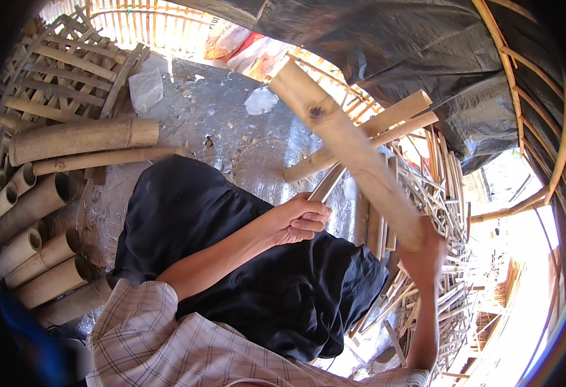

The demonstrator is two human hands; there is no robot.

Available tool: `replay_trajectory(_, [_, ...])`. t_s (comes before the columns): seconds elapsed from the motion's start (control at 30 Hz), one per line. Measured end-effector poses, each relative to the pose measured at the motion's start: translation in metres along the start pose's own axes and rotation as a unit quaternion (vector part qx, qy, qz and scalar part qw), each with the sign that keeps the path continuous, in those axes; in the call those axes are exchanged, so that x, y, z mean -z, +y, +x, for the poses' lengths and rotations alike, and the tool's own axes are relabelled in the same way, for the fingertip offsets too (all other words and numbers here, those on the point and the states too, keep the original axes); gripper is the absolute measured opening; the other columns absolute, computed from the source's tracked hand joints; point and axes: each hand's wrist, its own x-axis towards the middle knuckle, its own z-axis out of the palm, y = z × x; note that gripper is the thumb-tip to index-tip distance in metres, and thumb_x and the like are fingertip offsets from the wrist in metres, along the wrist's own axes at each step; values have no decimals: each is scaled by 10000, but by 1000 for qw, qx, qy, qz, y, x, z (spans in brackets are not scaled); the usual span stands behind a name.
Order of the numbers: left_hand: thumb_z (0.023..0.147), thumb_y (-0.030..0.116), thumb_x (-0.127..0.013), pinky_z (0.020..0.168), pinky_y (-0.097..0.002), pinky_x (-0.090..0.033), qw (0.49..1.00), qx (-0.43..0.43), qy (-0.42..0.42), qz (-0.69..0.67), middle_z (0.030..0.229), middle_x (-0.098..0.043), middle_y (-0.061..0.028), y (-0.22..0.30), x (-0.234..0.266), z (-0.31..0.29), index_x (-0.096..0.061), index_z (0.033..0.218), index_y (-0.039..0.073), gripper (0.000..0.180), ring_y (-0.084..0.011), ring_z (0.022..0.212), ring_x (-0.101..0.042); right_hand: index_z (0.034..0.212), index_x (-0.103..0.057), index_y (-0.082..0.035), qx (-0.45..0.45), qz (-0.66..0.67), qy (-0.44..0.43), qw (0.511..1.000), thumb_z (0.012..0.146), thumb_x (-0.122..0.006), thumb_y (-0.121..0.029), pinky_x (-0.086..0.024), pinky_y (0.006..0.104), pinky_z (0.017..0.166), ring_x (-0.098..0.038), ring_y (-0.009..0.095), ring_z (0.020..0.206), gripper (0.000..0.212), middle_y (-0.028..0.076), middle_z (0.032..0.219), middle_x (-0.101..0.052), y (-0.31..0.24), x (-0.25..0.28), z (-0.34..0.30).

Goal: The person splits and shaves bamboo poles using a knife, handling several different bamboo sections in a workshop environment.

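My right hand, blurred by motion, is wrapped round the lower end of a thick length of wood. The wood is pale, has a dark knot and slants up to the left. Over the black cloth on my lap, my left hand is closed on a narrow grey-brown bar. Its far end passes behind the wood, and I cannot tell whether it is a blade or a strip. Beyond both hands, a split bamboo length lies slanted, partly hidden by the wood.
Cut bamboo tubes are stacked at the left, below a slatted bamboo rack. A grey sheet covers the ground ahead. Many thin bamboo strips lie heaped at the right. Black plastic sheeting hangs from bamboo poles above.
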Motion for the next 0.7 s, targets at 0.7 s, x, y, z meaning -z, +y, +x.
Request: replay_trajectory(0.7, [985, 45, -622, 327, -161, -248, 1000, 11, 11, -19, 652, -391, 93, 8, 23, 5, -485, 900, 133, 184, 27, 423, -319, 1337, -559, 75, -50, 190, -134, 971, 603, -791, -76, -523, 416, 976, -685, 327, 1077, 784, 242, 1182, -683, -6, -56, 25])
